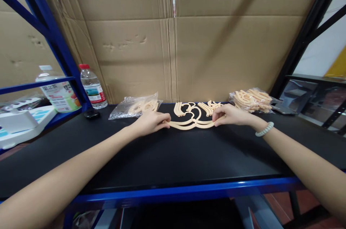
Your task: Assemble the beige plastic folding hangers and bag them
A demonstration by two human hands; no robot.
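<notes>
Centre frame, my left hand [154, 122] and right hand [229, 114] pinch the ends of the joined cream curved strips [183, 127], and pulling unevenly could pop their middle joint.

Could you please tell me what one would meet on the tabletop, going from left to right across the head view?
Black mouse-like object, red-capped bottle, plastic bag of beige pieces on the left, left hand, joined beige curved pieces, right hand, plastic bag of beige pieces on the right.
</notes>
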